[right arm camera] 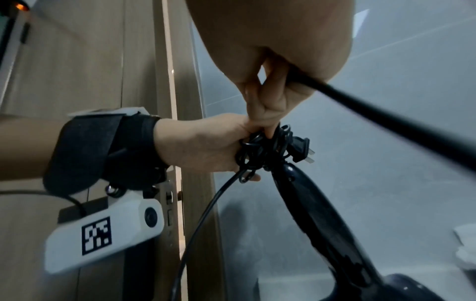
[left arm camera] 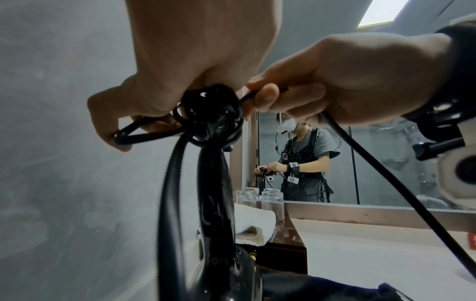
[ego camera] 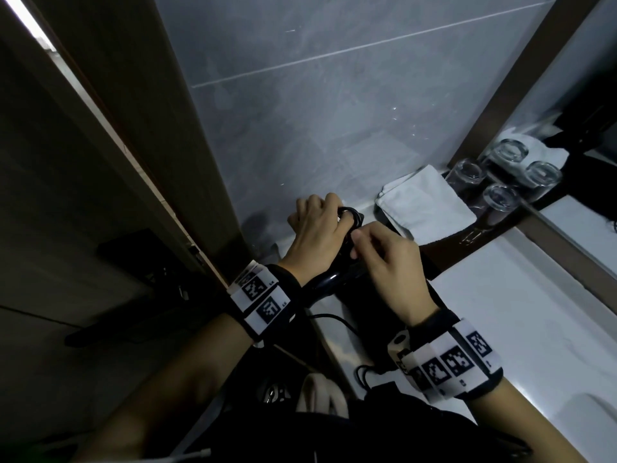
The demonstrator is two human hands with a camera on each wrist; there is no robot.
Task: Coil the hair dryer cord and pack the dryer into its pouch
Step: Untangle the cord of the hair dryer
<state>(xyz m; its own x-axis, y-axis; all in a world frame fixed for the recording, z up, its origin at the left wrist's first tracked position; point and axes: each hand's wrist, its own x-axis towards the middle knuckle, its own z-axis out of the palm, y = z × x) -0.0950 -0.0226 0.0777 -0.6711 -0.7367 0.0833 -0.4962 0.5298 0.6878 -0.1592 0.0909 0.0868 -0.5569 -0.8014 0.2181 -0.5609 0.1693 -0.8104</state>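
Over the white counter (ego camera: 500,295) beside the grey tiled wall, the left hand (ego camera: 314,235) grips the coiled cord (left arm camera: 211,114) bunched atop the upright hair dryer (right arm camera: 316,213), so the right hand (ego camera: 390,262) can pinch and feed the remaining slack.

One hair dryer (right arm camera: 322,220), two glasses (left arm camera: 260,200), one towel (ego camera: 424,205)
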